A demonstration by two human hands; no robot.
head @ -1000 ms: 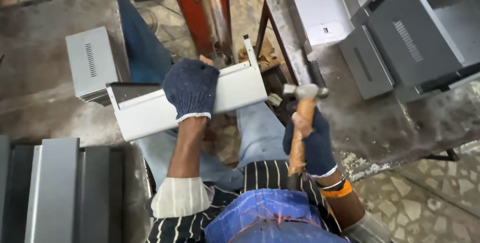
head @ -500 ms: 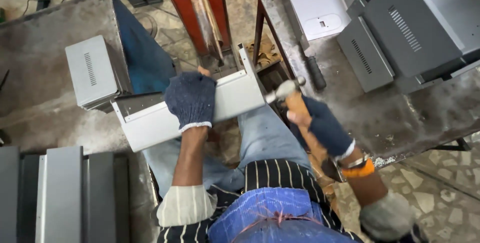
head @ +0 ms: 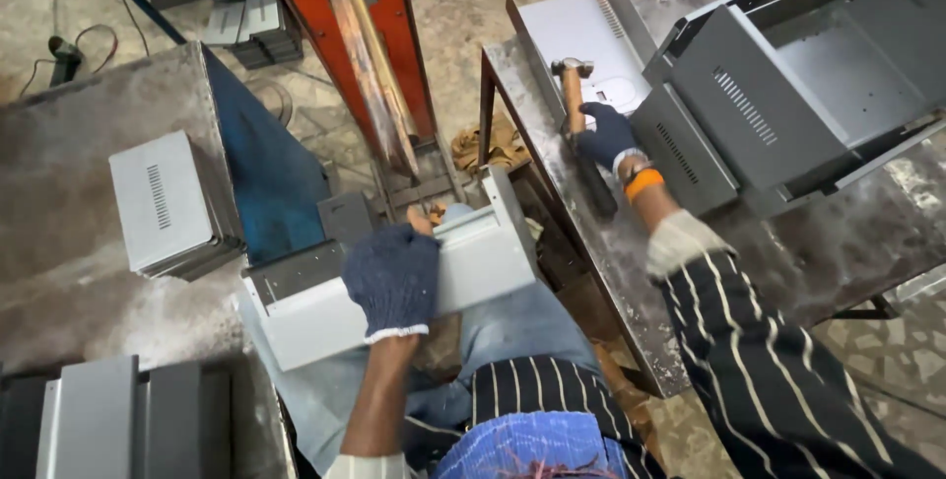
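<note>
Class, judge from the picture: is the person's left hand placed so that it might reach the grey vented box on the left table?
Probably yes. The left hand rests on the bent metal panel, and the grey vented box lies nearby with nothing between them.
</note>
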